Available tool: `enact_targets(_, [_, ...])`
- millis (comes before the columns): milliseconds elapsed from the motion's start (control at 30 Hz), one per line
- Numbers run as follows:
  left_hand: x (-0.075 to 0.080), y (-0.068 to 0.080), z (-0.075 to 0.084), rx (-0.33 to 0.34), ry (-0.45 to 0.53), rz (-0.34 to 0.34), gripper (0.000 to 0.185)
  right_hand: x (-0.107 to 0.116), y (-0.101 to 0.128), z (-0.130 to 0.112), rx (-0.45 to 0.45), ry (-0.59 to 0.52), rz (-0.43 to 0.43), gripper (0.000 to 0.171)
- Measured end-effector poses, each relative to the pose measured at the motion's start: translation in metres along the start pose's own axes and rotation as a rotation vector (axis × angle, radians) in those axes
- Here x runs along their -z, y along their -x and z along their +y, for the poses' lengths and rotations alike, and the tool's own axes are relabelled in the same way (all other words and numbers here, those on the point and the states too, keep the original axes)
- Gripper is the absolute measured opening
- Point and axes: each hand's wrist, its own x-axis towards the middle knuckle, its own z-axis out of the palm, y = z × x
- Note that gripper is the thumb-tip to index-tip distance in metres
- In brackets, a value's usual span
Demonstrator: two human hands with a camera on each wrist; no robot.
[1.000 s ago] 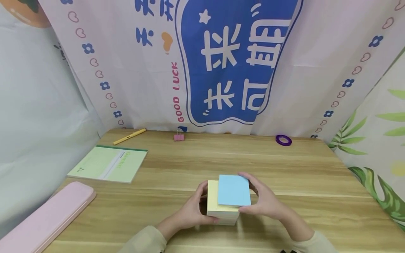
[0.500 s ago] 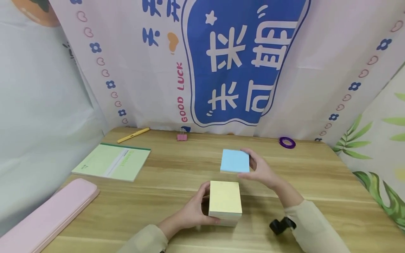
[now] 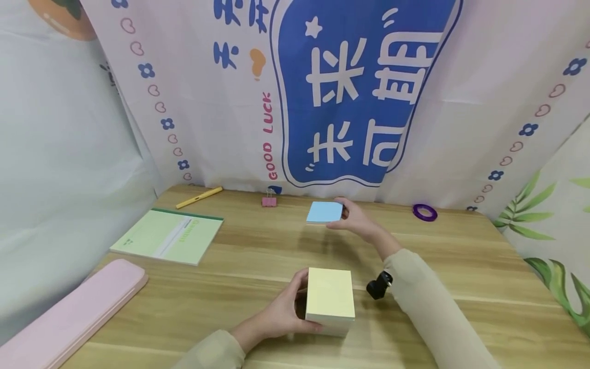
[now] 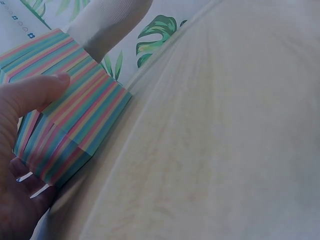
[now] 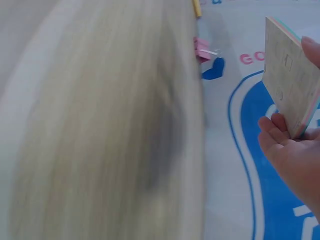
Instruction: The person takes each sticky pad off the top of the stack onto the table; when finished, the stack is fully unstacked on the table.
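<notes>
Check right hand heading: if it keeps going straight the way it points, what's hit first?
Probably the hanging banner. The right hand holds the blue pad above the table's far edge; nothing visibly lies between, though depth is unclear.

A study desk [image 3: 258,246]: notebook [image 3: 168,237], pen [image 3: 199,197], pencil case [image 3: 69,312], printed backdrop [image 3: 350,92].
</notes>
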Motion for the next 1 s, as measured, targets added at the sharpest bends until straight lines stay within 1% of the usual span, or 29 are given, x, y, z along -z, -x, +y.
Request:
enact_targets(200, [-0.001,0.000,0.003,0.014,0.025,0.000,0.089,-0.014,-0.025,0.018,-0.018,0.119,-0.006,0.079])
enact_targets(267, [-0.002,0.000,0.002,0.020,0.023,0.001,0.089,-0.018,-0.031,0.025,-0.034,0.134,-0.015,0.080])
enact_targets(400, [-0.002,0.000,0.001,0.002,0.014,-0.002,0.089,-0.026,-0.042,0.037,-0.071,0.133,-0.026,0.084])
enact_targets(500, [-0.001,-0.001,0.000,-0.012,0.011,0.006,0.088,-0.031,-0.049,0.042,-0.087,0.152,-0.026,0.087])
enact_targets(567, [-0.001,0.000,0.000,0.000,0.007,0.015,0.089,-0.034,-0.052,0.042,-0.095,0.178,-0.034,0.090])
enact_targets(733, [-0.001,0.001,0.002,0.032,0.007,0.016,0.089,-0.040,-0.051,0.042,-0.103,0.254,-0.050,0.096])
enact_targets(900, [-0.001,0.001,0.003,0.030,0.011,0.009,0.087,-0.039,-0.049,0.043,-0.127,0.327,-0.028,0.091])
enact_targets(1000, [-0.001,0.001,0.003,0.031,0.016,0.015,0.087,-0.038,-0.047,0.044,-0.145,0.331,-0.004,0.088])
